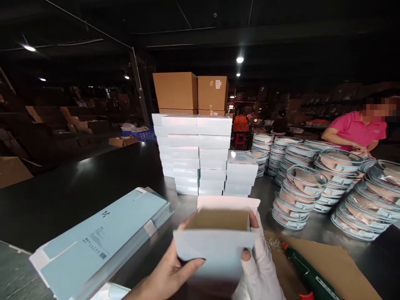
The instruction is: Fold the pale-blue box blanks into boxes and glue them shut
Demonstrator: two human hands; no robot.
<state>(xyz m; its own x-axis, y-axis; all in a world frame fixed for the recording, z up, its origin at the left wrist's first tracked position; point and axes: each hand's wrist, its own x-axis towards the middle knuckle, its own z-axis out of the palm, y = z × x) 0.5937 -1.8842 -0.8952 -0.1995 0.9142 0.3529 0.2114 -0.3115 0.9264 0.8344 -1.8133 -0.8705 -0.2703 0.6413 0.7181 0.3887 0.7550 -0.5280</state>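
Observation:
Between my two hands is a light blue cardboard box (pixel 215 246), its near end open toward me and a white flap raised at the far side. My left hand (pixel 173 266), bare, grips the box's left side with the thumb across the front panel. My right hand (pixel 258 262) wears a white glove with bare fingertips and clasps the right side. The box's lower part is blurred. Left of it lies a stack of flat, unfolded light blue cartons (pixel 106 237) with printed text and a barcode.
A green glue gun (pixel 308 266) rests on a brown cardboard sheet (pixel 346 262) at right. Stacks of round lidded glass containers (pixel 300 196) stand behind. Stacked white boxes (pixel 187 154) rise ahead, with brown cartons (pixel 175 91) beyond. A person in pink (pixel 353 129) works at far right.

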